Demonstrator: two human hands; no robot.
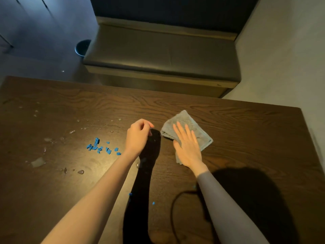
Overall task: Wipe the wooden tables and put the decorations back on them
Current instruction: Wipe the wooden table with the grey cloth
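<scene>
Mid-wipe on the wooden table [228, 120], mess untouched toward the left edge.

Right hand [189, 147] flat, fingers straight, pressing a soft grey folded cloth [186, 118] near mid-table; left hand [138, 136] loosely curled, holding nothing visible. Risk: smearing water droplets [37, 162] or sweeping hard blue fragments [98, 147] off the grained, glossy top.

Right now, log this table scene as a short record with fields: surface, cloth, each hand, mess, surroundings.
surface: dark wooden table
cloth: grey cloth, lying flat on the table
right hand: right hand pressing flat on the cloth, fingers straight
left hand: left hand just left of the cloth, fingers loosely curled, nothing visibly held
mess: blue scraps and water drops on the table's left part
surroundings: bench seat beyond the table; bucket on the floor
</scene>
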